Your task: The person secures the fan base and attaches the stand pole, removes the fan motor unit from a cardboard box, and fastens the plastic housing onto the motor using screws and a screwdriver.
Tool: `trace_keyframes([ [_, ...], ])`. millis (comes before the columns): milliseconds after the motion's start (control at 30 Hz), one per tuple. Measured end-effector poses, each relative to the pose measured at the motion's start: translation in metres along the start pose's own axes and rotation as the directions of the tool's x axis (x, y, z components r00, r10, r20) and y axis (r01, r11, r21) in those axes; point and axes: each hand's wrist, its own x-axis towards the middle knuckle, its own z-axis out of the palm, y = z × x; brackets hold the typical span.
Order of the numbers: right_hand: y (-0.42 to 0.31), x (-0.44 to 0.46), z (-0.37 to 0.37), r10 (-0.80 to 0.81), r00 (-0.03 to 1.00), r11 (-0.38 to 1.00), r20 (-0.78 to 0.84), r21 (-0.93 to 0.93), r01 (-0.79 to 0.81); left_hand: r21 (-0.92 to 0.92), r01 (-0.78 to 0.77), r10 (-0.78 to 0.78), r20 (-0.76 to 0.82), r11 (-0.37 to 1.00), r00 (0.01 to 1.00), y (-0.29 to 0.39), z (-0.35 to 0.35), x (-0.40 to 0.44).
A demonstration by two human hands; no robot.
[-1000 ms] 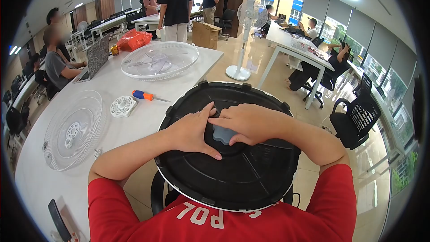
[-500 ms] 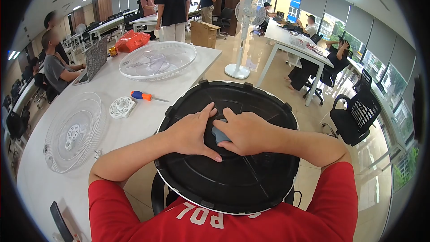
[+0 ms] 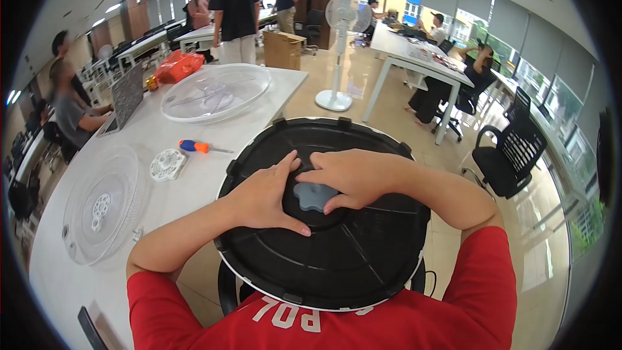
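Observation:
A round black fan base [image 3: 337, 262] with a white rim rests bottom-up over my lap. At its centre sits a lobed grey knob [image 3: 312, 197]. My right hand [image 3: 353, 178] has its thumb and fingers around the right side of this knob. Beside the knob, my left hand [image 3: 262, 198] lies on the black surface, thumb and fingers spread, holding nothing.
On the white table to my left are a clear fan guard [image 3: 103, 210], a white slotted disc [image 3: 168, 164], a screwdriver [image 3: 197, 147] and another fan guard [image 3: 217, 94]. A laptop [image 3: 127, 98] and red bag [image 3: 178, 67] lie beyond. A standing fan [image 3: 338, 52] and office chair [image 3: 508, 155] stand on the floor.
My right-hand fingers have shifted on the knob, so more of its grey top shows. My left hand stays spread on the base. The whole view has swung slightly.

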Motion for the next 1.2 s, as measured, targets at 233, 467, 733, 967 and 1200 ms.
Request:
trace_keyframes([
  [233,0.004,0.000,0.005,0.018,1.000,1.000,-0.019,-0.003,-0.018,0.006,-0.007,0.007,0.024,1.000,1.000,0.007,0.001,0.000],
  [467,-0.001,0.000,0.021,0.044,0.989,0.998,-0.139,-0.026,-0.049,0.008,-0.027,0.027,0.017,1.000,0.999,0.007,0.001,-0.001],
  [733,-0.013,0.001,0.028,0.080,0.974,0.983,-0.211,-0.146,-0.112,0.015,0.006,-0.007,0.029,1.000,1.000,0.008,0.000,-0.002],
  [967,-0.018,0.000,0.030,0.152,0.975,0.957,-0.162,-0.223,-0.187,0.010,0.012,-0.012,0.032,1.000,0.999,0.008,-0.002,-0.004],
  [1200,0.000,0.005,0.031,-0.212,0.946,0.957,-0.244,-0.249,0.150,-0.026,-0.029,0.029,0.003,0.999,1.000,-0.001,0.003,0.000],
])
